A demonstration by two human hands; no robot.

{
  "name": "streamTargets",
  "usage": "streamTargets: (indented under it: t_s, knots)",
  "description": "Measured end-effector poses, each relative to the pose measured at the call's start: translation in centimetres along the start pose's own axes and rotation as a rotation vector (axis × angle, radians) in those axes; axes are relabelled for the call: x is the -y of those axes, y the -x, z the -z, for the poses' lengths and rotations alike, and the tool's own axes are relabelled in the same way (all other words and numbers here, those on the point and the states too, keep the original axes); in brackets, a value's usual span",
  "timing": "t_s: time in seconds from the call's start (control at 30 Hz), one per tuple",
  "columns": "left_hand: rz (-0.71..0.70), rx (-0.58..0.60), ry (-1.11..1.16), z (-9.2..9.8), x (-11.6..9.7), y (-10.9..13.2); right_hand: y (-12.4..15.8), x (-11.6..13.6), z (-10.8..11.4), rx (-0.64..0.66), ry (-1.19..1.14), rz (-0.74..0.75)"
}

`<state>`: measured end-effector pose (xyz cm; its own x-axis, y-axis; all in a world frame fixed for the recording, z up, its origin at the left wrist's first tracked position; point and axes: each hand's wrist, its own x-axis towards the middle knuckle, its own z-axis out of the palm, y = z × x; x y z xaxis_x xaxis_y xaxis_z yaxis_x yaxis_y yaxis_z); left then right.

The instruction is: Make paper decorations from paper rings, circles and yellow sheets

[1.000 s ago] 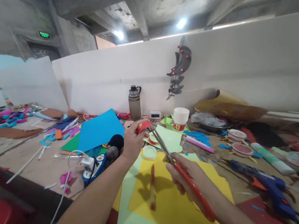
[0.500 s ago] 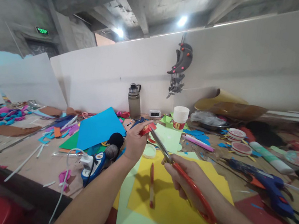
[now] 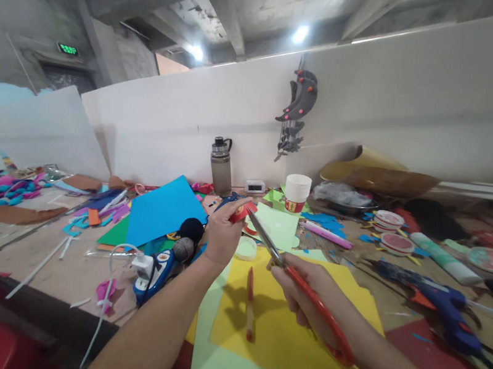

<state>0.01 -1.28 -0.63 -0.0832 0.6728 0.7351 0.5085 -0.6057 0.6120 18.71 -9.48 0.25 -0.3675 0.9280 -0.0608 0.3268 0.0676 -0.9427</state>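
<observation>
My left hand [image 3: 223, 231] is raised above the table and pinches a small red paper piece [image 3: 242, 211] between thumb and fingers. My right hand [image 3: 308, 294] grips red-handled scissors [image 3: 305, 287]; their metal blades point up-left and meet the red piece. Below both hands lie a yellow sheet [image 3: 296, 342] on a pale green sheet [image 3: 210, 353], with a red pen [image 3: 250, 307] resting on the yellow one.
A blue glue gun [image 3: 443, 303] lies at the right. A blue sheet [image 3: 161, 208], a grey water bottle [image 3: 221, 168], a paper cup [image 3: 296, 192], a clear tape roll [image 3: 246, 248] and several coloured scraps crowd the table. White boards stand behind.
The red piece has turned in my left hand and the scissors have shifted slightly left along it. Both arms stay almost in place.
</observation>
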Motion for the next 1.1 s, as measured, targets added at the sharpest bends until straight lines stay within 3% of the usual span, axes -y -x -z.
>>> streamTargets:
  t_s: [1.1]
  knots:
    - [-0.026, -0.018, -0.006, 0.06, -0.17, -0.1, 0.28, 0.07, 0.05, 0.045, -0.047, 0.055]
